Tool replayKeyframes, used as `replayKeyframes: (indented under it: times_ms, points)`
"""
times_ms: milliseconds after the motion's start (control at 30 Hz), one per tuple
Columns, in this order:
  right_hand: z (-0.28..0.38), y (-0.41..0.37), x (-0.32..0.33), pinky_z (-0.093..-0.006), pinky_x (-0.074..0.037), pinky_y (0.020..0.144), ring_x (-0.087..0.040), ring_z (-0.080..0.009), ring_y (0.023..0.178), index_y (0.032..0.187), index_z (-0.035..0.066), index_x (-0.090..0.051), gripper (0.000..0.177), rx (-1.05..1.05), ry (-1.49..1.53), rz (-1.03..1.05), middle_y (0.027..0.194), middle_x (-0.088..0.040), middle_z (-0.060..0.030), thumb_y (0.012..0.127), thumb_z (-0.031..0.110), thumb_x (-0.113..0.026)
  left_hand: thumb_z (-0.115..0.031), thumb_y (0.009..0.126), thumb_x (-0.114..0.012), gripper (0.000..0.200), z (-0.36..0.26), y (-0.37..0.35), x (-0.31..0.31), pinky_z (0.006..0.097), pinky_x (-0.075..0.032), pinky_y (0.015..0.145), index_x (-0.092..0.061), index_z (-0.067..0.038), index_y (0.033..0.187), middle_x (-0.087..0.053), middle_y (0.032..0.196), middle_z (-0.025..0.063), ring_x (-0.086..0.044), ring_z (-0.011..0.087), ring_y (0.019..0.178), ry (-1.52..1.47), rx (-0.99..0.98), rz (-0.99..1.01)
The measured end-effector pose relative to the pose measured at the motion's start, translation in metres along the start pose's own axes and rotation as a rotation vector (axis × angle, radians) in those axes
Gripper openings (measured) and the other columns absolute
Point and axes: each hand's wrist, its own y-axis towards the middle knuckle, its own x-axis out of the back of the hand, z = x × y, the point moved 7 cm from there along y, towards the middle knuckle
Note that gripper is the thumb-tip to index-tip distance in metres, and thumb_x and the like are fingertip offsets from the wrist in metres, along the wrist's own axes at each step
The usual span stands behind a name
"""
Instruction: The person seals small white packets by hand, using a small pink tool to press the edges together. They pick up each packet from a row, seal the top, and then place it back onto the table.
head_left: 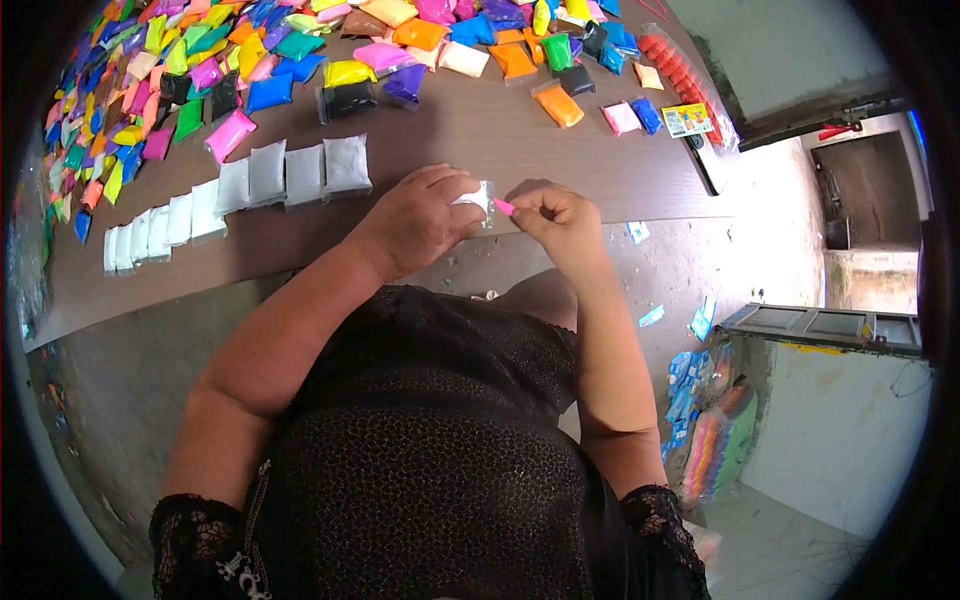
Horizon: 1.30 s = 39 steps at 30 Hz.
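Observation:
My left hand [425, 218] is closed over a small white packet [485, 202] at the table's front edge, and most of the packet is hidden under the fingers. Its clear end sticks out to the right. Between thumb and fingers, my right hand [562, 224] pinches a small pink pointed piece [503, 207], whose tip is right beside the packet's clear end. Left of my hands, a row of white packets [266, 174] lies along the table, several of them overlapping.
Many colourful packets [270, 92] are heaped across the back and left of the brown table [480, 130]. A red packaged strip [680, 75] and a yellow card [688, 120] are at the right edge. Blue wrappers [685, 385] and a bundle of coloured sheets [718, 445] lie on the floor.

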Motion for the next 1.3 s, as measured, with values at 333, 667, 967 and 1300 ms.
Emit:
replayKeyframes:
  times_ms: [333,667,967,1300]
  points:
    - [0.000,0.003,0.000,-0.0318,-0.051,0.064,-0.064,-0.0161,0.070,0.091,0.000,-0.075,0.010,-0.064,-0.014,-0.020,0.083,-0.068,-0.0083,0.084,0.007,-0.075,-0.018,0.087,-0.074,0.011,0.001,-0.001,-0.003,0.0424,-0.047,0.108,-0.069,-0.012,0.096,-0.063,0.120,0.0096,-0.061,0.0301,0.119,0.027,-0.023,0.020]
    - [-0.001,0.002,-0.002,-0.0260,-0.050,0.070,-0.063,-0.0087,0.077,0.091,0.000,-0.076,0.008,-0.052,-0.035,-0.016,0.082,-0.069,-0.0022,0.086,0.005,-0.076,-0.018,0.089,-0.073,0.010,0.002,0.000,-0.006,0.0423,-0.047,0.108,-0.069,-0.012,0.096,-0.063,0.120,0.0104,-0.061,0.0302,0.118,0.041,-0.045,0.046]
    - [-0.007,0.002,-0.002,-0.0322,-0.052,0.071,-0.067,-0.0188,0.077,0.091,0.001,-0.075,0.010,0.004,0.012,-0.040,0.085,-0.070,-0.0095,0.082,0.006,-0.076,-0.019,0.090,-0.072,0.011,0.001,-0.002,-0.004,0.0432,-0.046,0.110,-0.069,-0.012,0.097,-0.064,0.120,0.0098,-0.061,0.0286,0.117,0.048,-0.043,0.017]
    - [0.002,0.000,-0.001,-0.0330,-0.052,0.073,-0.067,-0.0201,0.078,0.091,0.002,-0.075,0.010,0.008,-0.028,-0.046,0.086,-0.070,-0.0093,0.083,0.007,-0.076,-0.019,0.090,-0.073,0.012,0.001,-0.001,-0.006,0.0434,-0.046,0.109,-0.069,-0.012,0.098,-0.064,0.121,0.0097,-0.061,0.0300,0.118,0.044,-0.028,0.038]
